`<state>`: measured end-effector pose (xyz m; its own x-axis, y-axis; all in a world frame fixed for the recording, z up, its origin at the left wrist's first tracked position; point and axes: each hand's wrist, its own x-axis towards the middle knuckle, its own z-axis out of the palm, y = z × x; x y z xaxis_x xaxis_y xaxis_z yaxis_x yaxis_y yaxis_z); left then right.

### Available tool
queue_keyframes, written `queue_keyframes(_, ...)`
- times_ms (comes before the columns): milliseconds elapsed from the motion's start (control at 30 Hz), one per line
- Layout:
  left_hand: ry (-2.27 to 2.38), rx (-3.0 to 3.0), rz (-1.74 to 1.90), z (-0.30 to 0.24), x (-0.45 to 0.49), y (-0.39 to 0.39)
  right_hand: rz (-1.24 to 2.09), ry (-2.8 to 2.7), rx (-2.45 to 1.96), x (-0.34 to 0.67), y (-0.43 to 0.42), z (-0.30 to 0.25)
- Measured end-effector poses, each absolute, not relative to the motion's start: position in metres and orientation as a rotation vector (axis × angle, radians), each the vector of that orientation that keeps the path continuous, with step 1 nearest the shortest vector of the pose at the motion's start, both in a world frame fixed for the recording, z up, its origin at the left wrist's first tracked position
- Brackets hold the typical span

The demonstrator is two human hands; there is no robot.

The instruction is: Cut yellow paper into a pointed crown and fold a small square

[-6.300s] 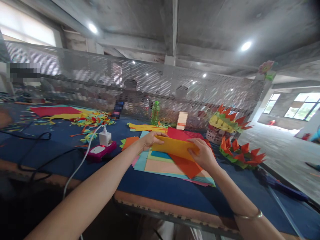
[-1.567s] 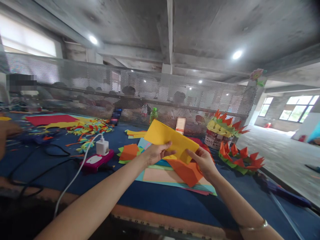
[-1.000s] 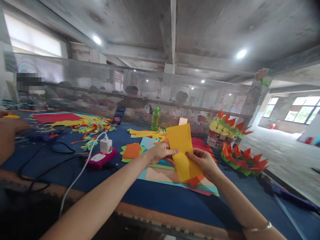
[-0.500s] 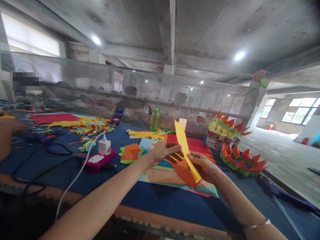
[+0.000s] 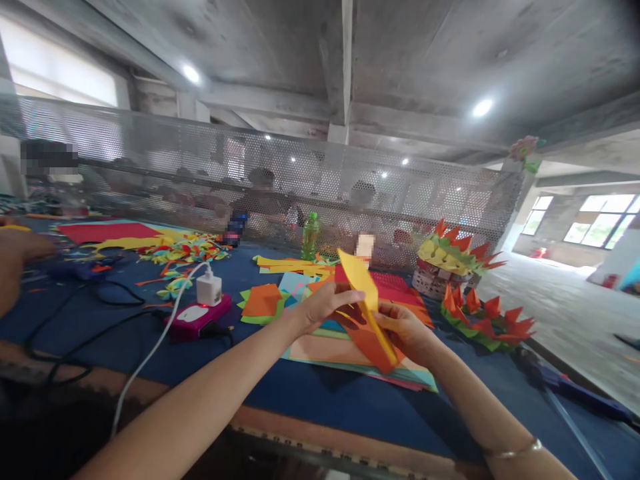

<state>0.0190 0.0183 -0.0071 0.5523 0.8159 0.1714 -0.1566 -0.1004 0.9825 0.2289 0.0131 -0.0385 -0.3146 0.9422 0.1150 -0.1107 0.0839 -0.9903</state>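
Note:
Both my hands hold a folded yellow sheet of paper [image 5: 361, 279] upright and nearly edge-on above the table. My left hand [image 5: 325, 307] pinches it from the left, thumb on top. My right hand [image 5: 406, 330] grips its lower part from the right. Under the hands lies a stack of coloured sheets [image 5: 320, 350], with an orange sheet [image 5: 370, 347] on top, on the blue table cover [image 5: 350, 407].
A pink phone [image 5: 199, 315] with a white charger [image 5: 209, 288] and cables lies left. Paper scraps [image 5: 175, 250], a green bottle [image 5: 310, 235], a paper-crown basket [image 5: 450, 257] and an orange-green wreath [image 5: 487, 317] stand farther back. Another person's hand [image 5: 17, 257] is at far left. A mesh screen [image 5: 280, 180] fences the back.
The yellow paper was lifted off the stack, turned from flat to upright, then rotated nearly edge-on and bent slightly; both hands kept hold of it.

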Motion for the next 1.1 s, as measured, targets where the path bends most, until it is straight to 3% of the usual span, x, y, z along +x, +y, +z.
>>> queue_keyframes(233,0.51,1.303,0.805,-0.017,0.021,0.024,1.008,-1.433,-0.888,0.225,0.016,-0.034)
queue_keyframes(533,0.685,1.125,1.022,-0.032,0.031,0.029,1.12,-1.573,-0.853,0.216,0.006,-0.032)
queue_keyframes(1100,0.709,1.085,1.05,-0.033,0.031,0.026,1.106,-1.713,-0.819,0.217,0.01,-0.036)
